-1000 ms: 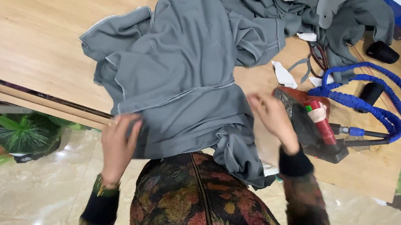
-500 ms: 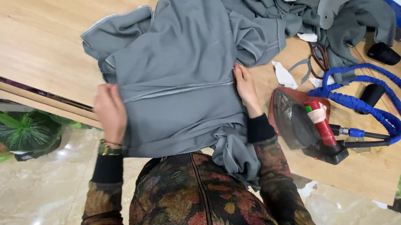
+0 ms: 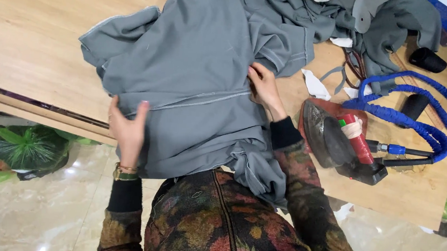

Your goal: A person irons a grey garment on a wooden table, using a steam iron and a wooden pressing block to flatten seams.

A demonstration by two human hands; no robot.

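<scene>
A grey garment [image 3: 190,81] lies spread over the wooden table [image 3: 36,34], its lower part hanging off the near edge against my body. My left hand [image 3: 128,126] presses flat on the garment's left side at the table edge, fingers together. My right hand [image 3: 262,85] rests on the garment's right edge by a stitched seam, fingers curled onto the cloth. Neither hand lifts the fabric.
A steam iron [image 3: 340,144] with a red handle lies on the table to the right, tied to a coiled blue hose [image 3: 418,121]. More grey cloth [image 3: 377,21] is piled at the back. White scraps [image 3: 315,86] lie nearby. Green bags [image 3: 17,150] sit on the floor.
Both hands have moved up from the garment's hanging lower edge onto the table; the right went from near the iron to the seam, and the cloth lies flatter.
</scene>
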